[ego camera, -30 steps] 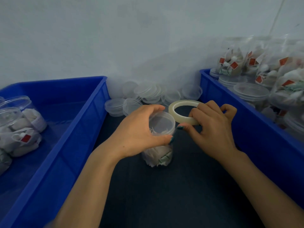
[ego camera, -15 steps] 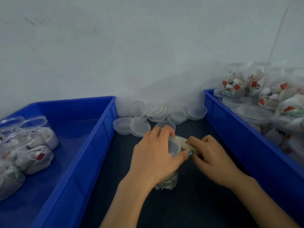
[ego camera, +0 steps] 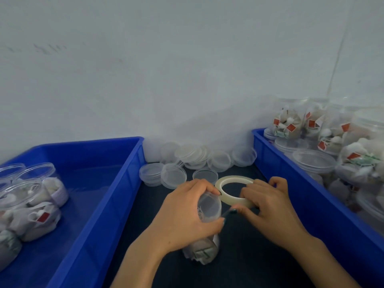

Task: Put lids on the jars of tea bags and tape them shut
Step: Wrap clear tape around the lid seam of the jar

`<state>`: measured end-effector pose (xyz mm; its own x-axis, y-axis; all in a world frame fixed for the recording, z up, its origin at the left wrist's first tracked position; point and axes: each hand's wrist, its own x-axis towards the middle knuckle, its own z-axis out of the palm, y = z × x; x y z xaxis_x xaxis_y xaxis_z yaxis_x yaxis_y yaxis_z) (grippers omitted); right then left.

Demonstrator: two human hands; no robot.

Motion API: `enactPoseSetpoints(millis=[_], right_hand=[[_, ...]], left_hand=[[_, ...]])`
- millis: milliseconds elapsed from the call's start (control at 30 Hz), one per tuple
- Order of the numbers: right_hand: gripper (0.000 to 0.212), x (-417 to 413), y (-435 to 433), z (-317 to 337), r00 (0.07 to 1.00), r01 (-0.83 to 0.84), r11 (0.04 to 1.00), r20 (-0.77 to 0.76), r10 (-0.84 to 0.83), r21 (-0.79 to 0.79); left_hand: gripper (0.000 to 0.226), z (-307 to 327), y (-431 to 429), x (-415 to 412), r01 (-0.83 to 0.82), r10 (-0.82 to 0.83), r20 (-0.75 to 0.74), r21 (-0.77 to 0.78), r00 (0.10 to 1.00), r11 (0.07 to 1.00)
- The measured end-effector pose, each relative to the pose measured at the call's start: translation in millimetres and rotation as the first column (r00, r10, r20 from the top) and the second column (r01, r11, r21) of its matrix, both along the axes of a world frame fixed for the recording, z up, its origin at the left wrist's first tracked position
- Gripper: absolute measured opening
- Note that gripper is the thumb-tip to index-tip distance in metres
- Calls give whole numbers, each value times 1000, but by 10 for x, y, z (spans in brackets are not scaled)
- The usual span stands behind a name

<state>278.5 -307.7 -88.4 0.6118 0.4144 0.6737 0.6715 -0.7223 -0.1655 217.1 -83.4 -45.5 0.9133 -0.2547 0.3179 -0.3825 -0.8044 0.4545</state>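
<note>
The left hand (ego camera: 182,221) is wrapped around the top of the jar (ego camera: 204,252), with fingers and thumb curled around the rim where the clear lid (ego camera: 208,206) sits. The jar stands on the dark surface (ego camera: 239,262), tilted a little, with tea bags packed in its lower half. Just right of the jar, the right hand (ego camera: 270,210) grips the tape roll (ego camera: 232,178). A short strip of tape (ego camera: 227,213) seems to run from the roll to the lid's edge, though it is thin and hard to make out.

The seal is the main risk. If the strip goes on while the lid sits crooked, the tape would likely bridge a gap and hold the jar only half closed. Whether the lid is fully seated cannot be told, because the left fingers hide most of the rim. Clear tape pulled at an angle may fold onto itself or stick to a fingertip, which wastes the length. The jar is light and looks soft-walled, so a hard pull from the roll could tip it or turn it in the grip. Squeezing harder to stop that might pop the lid up.

The loose lids (ego camera: 187,156) piled behind the jar are close enough for the sticky strip to catch one. The blue bins to the left (ego camera: 116,196) and right (ego camera: 301,192) of the jar leave little room for the elbows.
</note>
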Motion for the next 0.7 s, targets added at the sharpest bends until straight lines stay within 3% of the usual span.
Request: enactPoseSetpoints(millis=[133, 267, 467, 633, 700], right_hand=[[60, -22, 96, -17, 991, 88, 993, 97, -96, 81], [66, -21, 163, -61, 994, 83, 987, 65, -93, 141], [59, -58, 188, -82, 982, 96, 990, 154, -111, 103], [50, -61, 210, -124, 984, 74, 990, 151, -93, 122], [34, -66, 200, -127, 984, 72, 990, 152, -90, 119]], left_hand=[[44, 10, -9, 31, 33, -33, 10, -16, 999, 999], [45, 27, 16, 74, 103, -103, 4, -50, 995, 993], [45, 92, 91, 132, 188, -191, -79, -37, 978, 981], [44, 139, -16, 126, 107, -105, -43, 65, 994, 992], [64, 107, -35, 85, -17, 13, 17, 239, 1000, 971]])
